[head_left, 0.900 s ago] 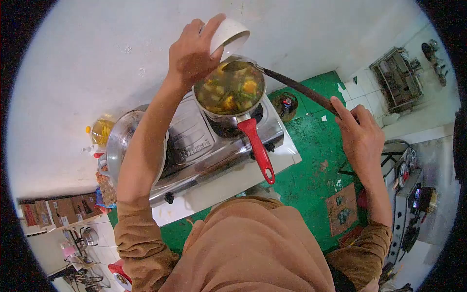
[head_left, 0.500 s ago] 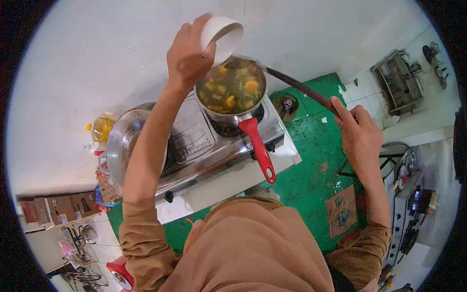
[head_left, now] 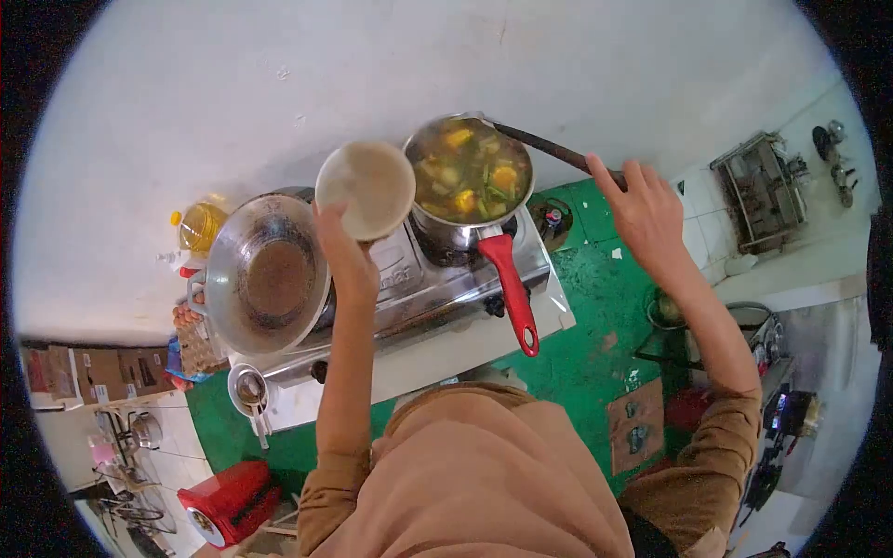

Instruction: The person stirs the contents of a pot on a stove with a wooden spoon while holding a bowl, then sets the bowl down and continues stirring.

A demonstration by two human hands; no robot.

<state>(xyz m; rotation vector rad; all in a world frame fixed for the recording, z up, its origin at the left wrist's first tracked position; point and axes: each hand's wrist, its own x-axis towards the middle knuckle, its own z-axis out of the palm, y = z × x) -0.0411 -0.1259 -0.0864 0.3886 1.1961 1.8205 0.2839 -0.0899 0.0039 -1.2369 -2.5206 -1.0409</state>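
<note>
My left hand (head_left: pixel 347 256) grips a white bowl (head_left: pixel 372 181) by its near rim, thumb inside, left of the saucepan. The bowl is held mouth up and shows no food inside. In my right hand (head_left: pixel 642 209) is the dark handle of a ladle (head_left: pixel 544 144), its metal end at the far rim of the saucepan and its head mostly hidden. The saucepan (head_left: pixel 465 232), with a red handle (head_left: pixel 510 293), stands on the right burner. Vegetable soup (head_left: pixel 470 177) with corn pieces and green beans fills it.
A large wok (head_left: pixel 228 298) sits on the stove's (head_left: pixel 419 312) left burner. Behind it stands a bottle of yellow oil (head_left: pixel 200 228). Eggs (head_left: pixel 186 316) lie at the left, and a small white bowl with utensils (head_left: pixel 247 391) rests at the front left corner. The wall is close behind.
My left hand has brought the bowl down and left from over the saucepan, turning it from tipped to mouth up. My right hand has shifted slightly up and left with the ladle.
</note>
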